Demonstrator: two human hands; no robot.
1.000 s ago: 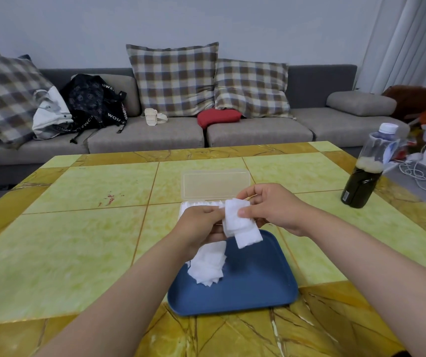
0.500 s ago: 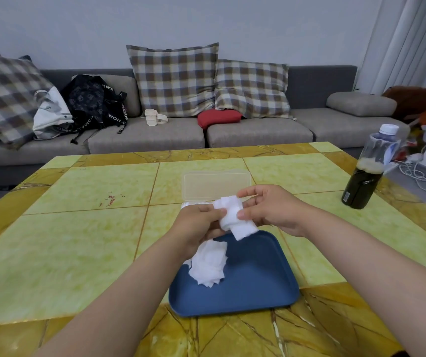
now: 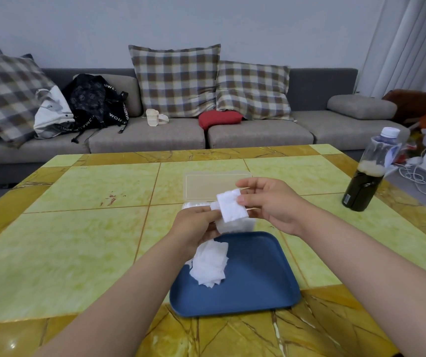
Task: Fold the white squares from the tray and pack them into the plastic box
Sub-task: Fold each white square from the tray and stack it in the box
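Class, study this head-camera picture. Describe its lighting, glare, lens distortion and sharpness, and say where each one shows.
Head view: the light is soft and even, with only faint shadows on the tray. Head view: a small glare spot shows on the glossy table, lower left. Head view: wide-angle distortion tilts the curtain. Head view: the square, pinched by the left hand and right hand, looks sharp.

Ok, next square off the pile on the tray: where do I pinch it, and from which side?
Pinch a corner of the top sheet at the pile's right edge, coming from the right and above. The sheets lie loosely fanned, so corners stick out there over bare tray, and one sheet should lift alone. The pile's left side is hidden behind the left forearm.
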